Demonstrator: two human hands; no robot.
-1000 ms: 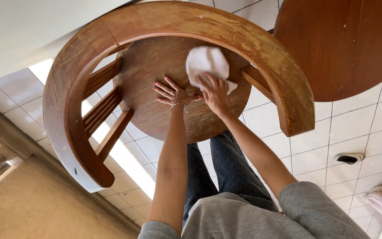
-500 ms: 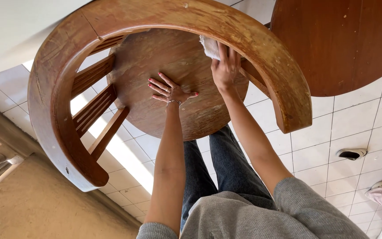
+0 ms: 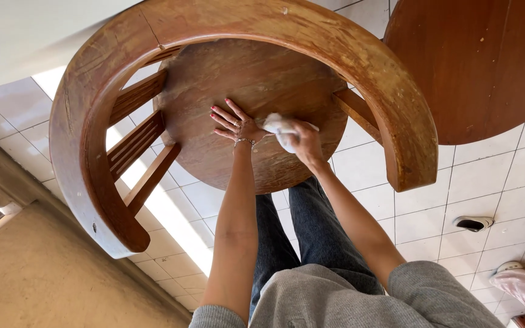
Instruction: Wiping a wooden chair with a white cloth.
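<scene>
A round wooden chair point(image 3: 256, 67) with a curved back rail point(image 3: 390, 103) stands in front of me, seen from above. My left hand point(image 3: 233, 123) lies flat on the seat with its fingers spread; a bracelet sits on the wrist. My right hand point(image 3: 302, 143) is closed on a crumpled white cloth point(image 3: 276, 124) and presses it onto the seat just right of the left hand. Both forearms reach out from grey sleeves. My legs in dark jeans point(image 3: 311, 231) are below the seat's near edge.
A round dark wooden table top point(image 3: 481, 67) overhangs at the upper right, close to the chair's back rail. White floor tiles point(image 3: 457, 182) run underneath. A beige wall point(image 3: 37, 279) is at the lower left. Slippers lie at the right edge.
My right hand has drawn the cloth from the seat's far right edge back to the middle, next to the left hand. The left hand stays flat on the seat.
</scene>
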